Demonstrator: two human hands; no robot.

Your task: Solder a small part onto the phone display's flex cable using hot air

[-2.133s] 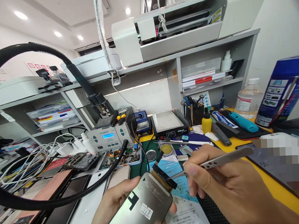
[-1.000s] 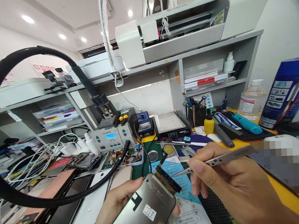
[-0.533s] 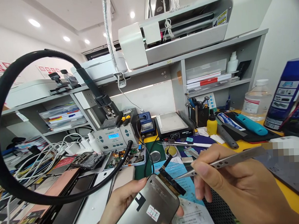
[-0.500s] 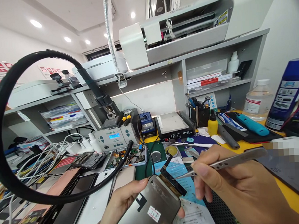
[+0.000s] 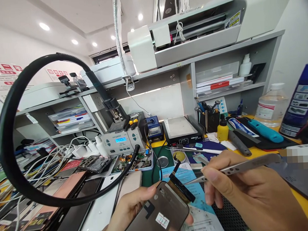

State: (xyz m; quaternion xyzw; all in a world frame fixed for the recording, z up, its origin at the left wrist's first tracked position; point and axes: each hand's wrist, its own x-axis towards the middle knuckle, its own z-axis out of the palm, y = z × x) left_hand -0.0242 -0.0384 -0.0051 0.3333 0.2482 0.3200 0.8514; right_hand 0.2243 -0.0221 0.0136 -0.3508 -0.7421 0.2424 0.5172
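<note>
My left hand point(image 5: 132, 206) is wrapped round a dark grey phone screen panel point(image 5: 170, 205), back side up, with a white sticker point(image 5: 162, 220) near its middle. A black and amber flex cable point(image 5: 181, 189) sticks out from the panel's top edge. My right hand point(image 5: 238, 186) pinches metal tweezers point(image 5: 235, 166) between thumb and fingers. Their tips point left and lie at the flex cable; whether they touch it I cannot tell. Beneath the panel is a light blue printed sheet point(image 5: 199, 212).
Phones and panels point(image 5: 96, 206) lie at left, beside a parts tray point(image 5: 146, 163). A black hose point(image 5: 4, 135) arches over them from the hot-air station point(image 5: 120, 140). Behind stand a heating plate point(image 5: 181, 128), a yellow bottle point(image 5: 222, 131) and a clear bottle point(image 5: 271, 107).
The whole view has shifted slightly, so most things appear further right. Both hands keep their holds, and the tweezer tips remain by the flex cable.
</note>
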